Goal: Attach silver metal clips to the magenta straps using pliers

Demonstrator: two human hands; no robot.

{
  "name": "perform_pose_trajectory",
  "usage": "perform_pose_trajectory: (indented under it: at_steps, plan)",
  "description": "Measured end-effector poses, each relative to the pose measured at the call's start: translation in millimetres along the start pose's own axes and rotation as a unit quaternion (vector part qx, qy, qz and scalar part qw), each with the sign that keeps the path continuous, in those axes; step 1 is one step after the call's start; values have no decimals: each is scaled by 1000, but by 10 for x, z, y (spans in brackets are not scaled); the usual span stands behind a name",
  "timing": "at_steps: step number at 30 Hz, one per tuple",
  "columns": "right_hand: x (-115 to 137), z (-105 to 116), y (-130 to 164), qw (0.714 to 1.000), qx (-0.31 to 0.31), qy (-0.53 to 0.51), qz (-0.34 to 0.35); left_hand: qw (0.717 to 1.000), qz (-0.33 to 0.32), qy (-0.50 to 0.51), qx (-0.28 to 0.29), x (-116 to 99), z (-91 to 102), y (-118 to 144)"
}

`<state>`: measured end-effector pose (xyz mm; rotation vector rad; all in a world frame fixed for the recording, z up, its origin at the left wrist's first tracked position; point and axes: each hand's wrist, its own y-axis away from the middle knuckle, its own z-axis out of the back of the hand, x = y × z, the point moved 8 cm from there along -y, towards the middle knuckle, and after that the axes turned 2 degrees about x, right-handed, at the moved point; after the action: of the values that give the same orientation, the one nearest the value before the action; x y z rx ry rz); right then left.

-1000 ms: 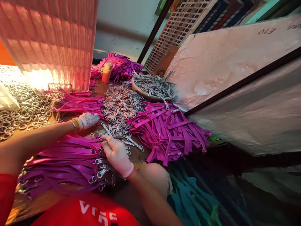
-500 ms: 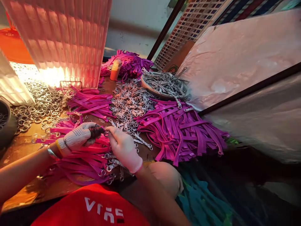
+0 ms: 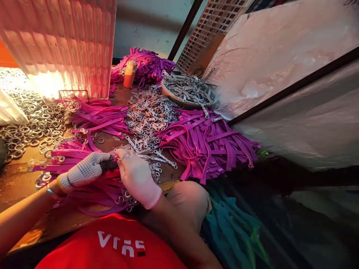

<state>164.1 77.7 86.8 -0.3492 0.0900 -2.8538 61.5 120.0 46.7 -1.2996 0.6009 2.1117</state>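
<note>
My left hand (image 3: 85, 171), in a white knitted glove, is closed around a small dark tool (image 3: 109, 164) over a pile of purple straps with metal rings (image 3: 95, 186). My right hand (image 3: 137, 177), in a thin pale glove, meets it at the fingertips and pinches a small metal part there; the part itself is too small to make out. Both hands hover just above the strap pile at the near edge of the brown worktable (image 3: 17, 183). A heap of silver metal clasps (image 3: 147, 116) lies just beyond my hands.
More purple straps (image 3: 207, 145) spread to the right, another bundle (image 3: 98, 116) to the left. Loose metal rings (image 3: 30, 123) cover the left. A round tray of clasps (image 3: 189, 91), an orange bottle (image 3: 129, 74) and a ribbed translucent panel (image 3: 61, 45) stand behind. Plastic-wrapped sheets (image 3: 280, 67) lean at right.
My left hand came back from the far straps to the near pile with the dark tool, and my right hand rose to meet it. The view has shifted slightly.
</note>
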Motion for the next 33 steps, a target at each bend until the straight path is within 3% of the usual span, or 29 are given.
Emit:
perform_pose_trajectory:
  at_steps: [4,8,13,17,24,27,30,32,33]
  plan:
    - [-84,33,1,995,64,-71,-2,999,30,-6,-40,85,-4,59]
    - [-118,-32,-7,989,129,-70,13,997,65,14,-35,190,-86,101]
    - [-100,-186,-5,994,113,16,6,997,58,-31,-52,174,-77,143]
    - [-6,-353,61,987,122,76,73,996,43,-77,-20,122,-130,137]
    - [-3,-411,54,973,143,124,135,995,8,-102,-14,36,-170,34]
    - [-35,-420,20,975,135,128,121,992,6,-124,-14,-12,-169,-5]
    - [-83,-407,20,981,125,113,99,989,-20,-135,51,-106,-63,-16]
    - [-138,-365,55,985,116,98,77,984,-35,-159,76,-124,211,25]
    - [-181,-330,84,988,109,89,60,982,-33,-181,49,-105,448,60]
